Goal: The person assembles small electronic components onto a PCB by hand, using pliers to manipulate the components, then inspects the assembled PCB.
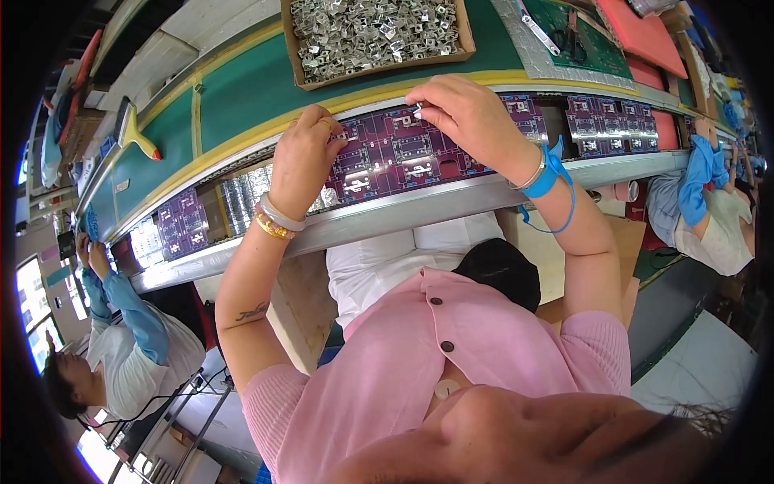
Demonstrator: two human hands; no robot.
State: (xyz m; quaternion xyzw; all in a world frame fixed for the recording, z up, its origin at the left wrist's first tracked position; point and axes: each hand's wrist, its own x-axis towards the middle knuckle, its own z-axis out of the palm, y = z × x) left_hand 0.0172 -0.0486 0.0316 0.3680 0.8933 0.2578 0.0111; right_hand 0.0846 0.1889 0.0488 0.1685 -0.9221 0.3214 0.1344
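Note:
A panel of purple circuit boards [382, 155] lies on the conveyor line in front of me, with silvery metal pieces set on it. My right hand [477, 121] is over the far edge of this panel, pinching a small shiny metal bracket [418, 110] between thumb and fingertips. To its left, my left hand [305, 155] bends over the panel's left part. Its thumb and fingers are drawn together close to the board surface, and whatever they grip is too small to name. A cardboard box [387, 71] full of similar small metal brackets stands just beyond the line.
A metal rail [403, 202] edges the line on my side. Another purple board panel [610, 125] lies farther right. Scissors [574, 40] rest at the upper right; a yellow-handled brush-like tool [133, 133] lies at left. One co-worker [137, 347] sits left, another [709, 189] right.

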